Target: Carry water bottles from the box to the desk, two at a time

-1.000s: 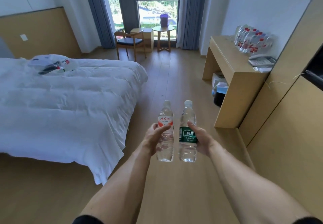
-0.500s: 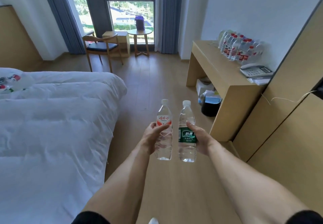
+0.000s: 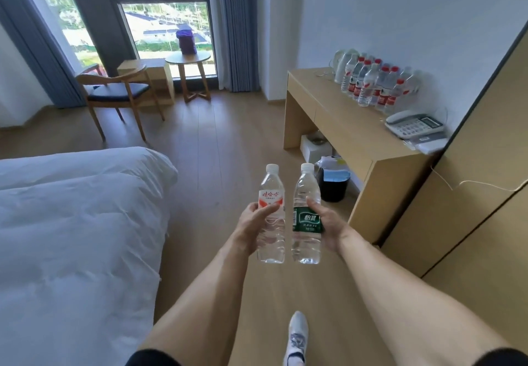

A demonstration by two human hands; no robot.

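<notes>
Wood floor [image 3: 228, 143] lies open between bed [image 3: 71, 223] and desk [image 3: 351, 125]. Left hand [image 3: 251, 225] grips red-label bottle [image 3: 271, 217]; right hand [image 3: 328, 225] grips green-label bottle [image 3: 306, 220].

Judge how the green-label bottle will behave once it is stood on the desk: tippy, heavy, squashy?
The green-label bottle looks full to the shoulder, so probably heavy for its size. Tall and narrow, it may tip if nudged, and roll once down. Its thin ribbed wall likely gives a little under the right hand.
</notes>
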